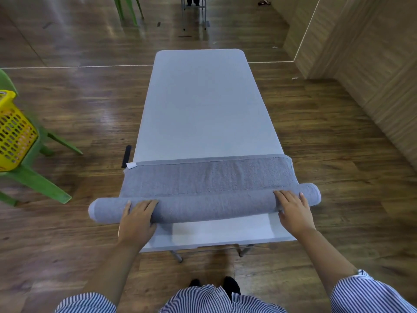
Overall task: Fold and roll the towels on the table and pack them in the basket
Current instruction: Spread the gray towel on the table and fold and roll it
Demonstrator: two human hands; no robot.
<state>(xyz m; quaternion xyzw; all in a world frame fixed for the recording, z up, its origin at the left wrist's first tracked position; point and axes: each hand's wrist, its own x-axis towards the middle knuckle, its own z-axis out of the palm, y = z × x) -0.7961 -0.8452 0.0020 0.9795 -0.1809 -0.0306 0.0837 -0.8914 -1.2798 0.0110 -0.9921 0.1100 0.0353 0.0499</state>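
Note:
A grey towel [209,177] lies across the near end of the white table [203,105]. Its near part is rolled into a long roll [214,207] whose ends overhang both table sides; a flat strip is still unrolled behind it. My left hand [137,219] presses on the roll's left part with straight fingers. My right hand [293,211] rests on the roll's right part, fingers flat over its top. The yellow basket [13,132] stands on a green chair at the far left, off the table.
The green plastic chair [38,177] under the basket stands left of the table on the wooden floor. A wood-panelled wall [372,75] runs along the right. Another green chair [128,7] and a metal frame stand far back. A black handle [126,155] hangs at the table's left edge.

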